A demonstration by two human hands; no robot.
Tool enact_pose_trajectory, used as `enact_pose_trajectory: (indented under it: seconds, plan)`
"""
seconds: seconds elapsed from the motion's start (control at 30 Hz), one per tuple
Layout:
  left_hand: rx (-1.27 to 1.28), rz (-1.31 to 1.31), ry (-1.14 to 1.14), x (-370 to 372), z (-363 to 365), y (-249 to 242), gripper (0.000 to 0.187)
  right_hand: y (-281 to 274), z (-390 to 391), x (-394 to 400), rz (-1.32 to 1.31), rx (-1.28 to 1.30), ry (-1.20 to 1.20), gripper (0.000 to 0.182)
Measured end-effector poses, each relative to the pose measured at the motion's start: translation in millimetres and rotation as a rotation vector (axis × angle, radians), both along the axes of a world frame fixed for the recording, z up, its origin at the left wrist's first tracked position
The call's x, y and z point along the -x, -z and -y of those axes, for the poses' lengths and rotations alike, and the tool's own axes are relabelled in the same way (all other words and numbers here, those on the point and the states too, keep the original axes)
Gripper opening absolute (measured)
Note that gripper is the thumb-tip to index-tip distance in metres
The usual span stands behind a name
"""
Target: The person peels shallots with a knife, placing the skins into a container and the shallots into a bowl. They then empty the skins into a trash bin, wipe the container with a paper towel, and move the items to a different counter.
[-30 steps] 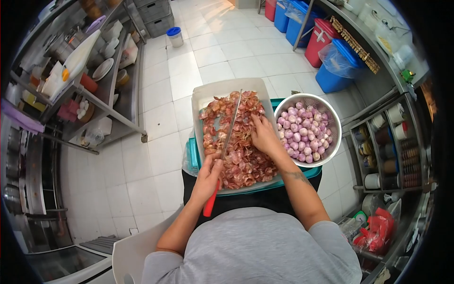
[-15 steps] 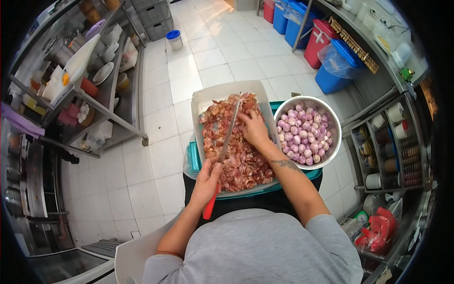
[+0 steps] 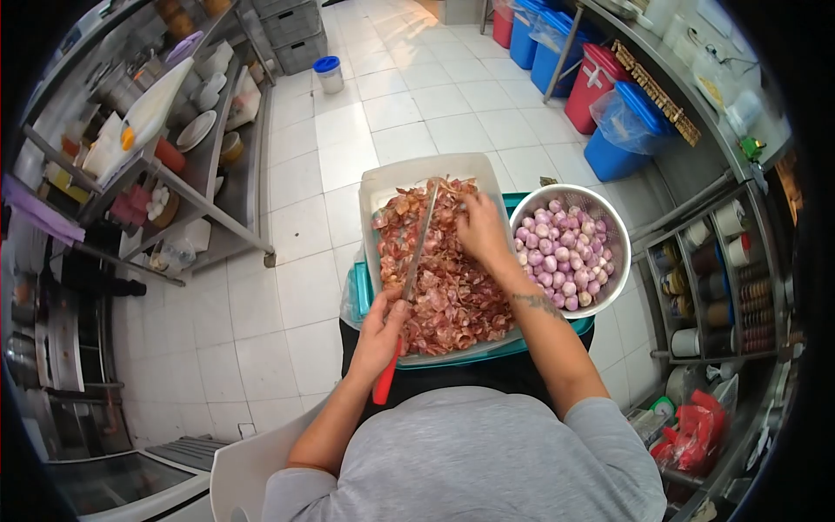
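My left hand (image 3: 380, 335) is closed around a long knife (image 3: 385, 381) with a red handle. The knife's blade points away from me, over a pale plastic tub (image 3: 424, 165) full of reddish-brown onion or shallot skins (image 3: 457, 309). Inside the tub, at its far right, my right hand (image 3: 481, 230) reaches into the skins with its fingers curled down; whatever they hold is hidden. Just right of the tub is a white colander (image 3: 619, 228) filled with peeled purple shallots (image 3: 561, 252).
Under the tub and colander shows a teal container (image 3: 359, 291). Metal shelves (image 3: 213, 204) with cookware stand on the left. Lidded blue bins (image 3: 626, 130) and a red bin (image 3: 594, 87) line the right side. A white bucket (image 3: 330, 78) with a blue lid sits on the tiled floor.
My right hand has moved slightly right and away from the knife blade, its fingers now more curled. The left hand still holds the knife in nearly the same place.
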State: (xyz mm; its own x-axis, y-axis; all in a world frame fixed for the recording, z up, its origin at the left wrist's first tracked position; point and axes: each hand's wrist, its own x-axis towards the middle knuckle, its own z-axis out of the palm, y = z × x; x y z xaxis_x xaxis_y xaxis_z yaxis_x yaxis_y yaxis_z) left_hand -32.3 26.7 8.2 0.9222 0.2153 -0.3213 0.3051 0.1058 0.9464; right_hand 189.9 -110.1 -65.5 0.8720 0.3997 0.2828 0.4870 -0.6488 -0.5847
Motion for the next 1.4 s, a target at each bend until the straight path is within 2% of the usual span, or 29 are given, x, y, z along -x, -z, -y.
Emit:
enact_pose_trajectory:
  seconds: [0.07, 0.1, 0.2, 0.3, 0.4, 0.5, 0.6, 0.63, 0.73, 0.77, 0.87, 0.9, 1.0, 1.03, 1.13, 1.23, 1.33, 1.37, 1.4]
  plan:
    - [-0.009, 0.000, 0.031, -0.4, 2.2, 0.5, 0.042, 4.7, -6.2, -18.3, 0.113, -0.092, 0.056, 0.040]
    - [-0.026, -0.006, 0.033, -0.2, 3.4, 0.8, 0.041, 7.9, -12.2, -20.8, 0.115, -0.055, 0.082, 0.034]
    - [-0.062, -0.022, 0.027, 1.9, 3.4, -0.7, 0.038, 19.4, -16.9, -34.3, 0.006, 0.175, -0.025, 0.035]
    - [-0.048, -0.037, -0.007, 6.2, 0.5, -3.8, 0.037, 17.2, -20.6, -44.2, -0.112, 0.124, -0.030, 0.037]
    - [-0.010, -0.036, -0.034, 6.6, -4.7, -2.2, 0.035, 1.2, -27.9, -24.3, 0.141, 0.072, 0.113, 0.032]
    - [0.015, -0.039, -0.037, 5.6, -4.1, -1.6, 0.035, -10.6, -43.8, -18.5, 0.312, 0.015, -0.018, 0.030]
    - [0.009, -0.036, -0.035, 3.7, -1.3, -1.1, 0.035, -5.7, -67.7, -16.0, 0.233, -0.178, -0.363, 0.029]
    - [0.009, -0.038, -0.028, 4.3, -1.4, -0.7, 0.035, -5.1, -72.3, -10.1, 0.233, -0.061, -0.377, 0.027]
    - [0.000, -0.032, -0.034, 9.0, -5.6, 0.8, 0.036, 11.0, -76.0, -19.6, 0.009, 0.085, -0.345, 0.028]
    - [-0.004, -0.027, -0.042, 9.7, -7.8, 1.1, 0.037, 15.3, -72.9, -27.8, 0.027, 0.096, -0.324, 0.029]
    - [0.054, -0.019, -0.053, 12.7, -12.4, 2.2, 0.038, 33.0, -67.2, -43.7, -0.081, -0.042, -0.259, 0.033]
    - [0.038, -0.016, -0.043, 12.9, -12.1, 2.3, 0.039, 16.7, -61.9, -36.2, -0.063, -0.086, -0.235, 0.034]
    - [0.005, -0.009, -0.024, 10.0, -9.9, 2.4, 0.039, -9.5, -55.3, -27.6, 0.129, 0.104, -0.087, 0.036]
    - [-0.001, -0.012, -0.024, 9.7, -9.8, 3.5, 0.039, -20.1, -57.5, -22.4, 0.270, 0.027, -0.015, 0.028]
    - [0.001, -0.018, -0.029, 9.0, -9.7, 2.3, 0.038, -25.1, -65.0, -19.1, -0.024, -0.034, -0.239, 0.026]
    - [0.011, -0.004, -0.023, 9.7, -9.6, 1.2, 0.039, -5.6, -86.1, 6.6, -0.198, 0.176, -0.292, 0.022]
    - [0.018, 0.002, -0.034, 10.9, -11.7, -1.4, 0.041, 4.3, -90.2, 17.1, -0.194, 0.145, -0.261, 0.023]
    - [0.025, -0.002, -0.047, 11.8, -11.8, -1.7, 0.042, 8.3, -88.3, 23.7, -0.027, 0.058, -0.227, 0.021]
    - [0.020, 0.013, -0.047, 12.4, -12.5, -1.5, 0.043, 2.8, -85.2, 25.8, -0.079, -0.041, -0.271, 0.022]
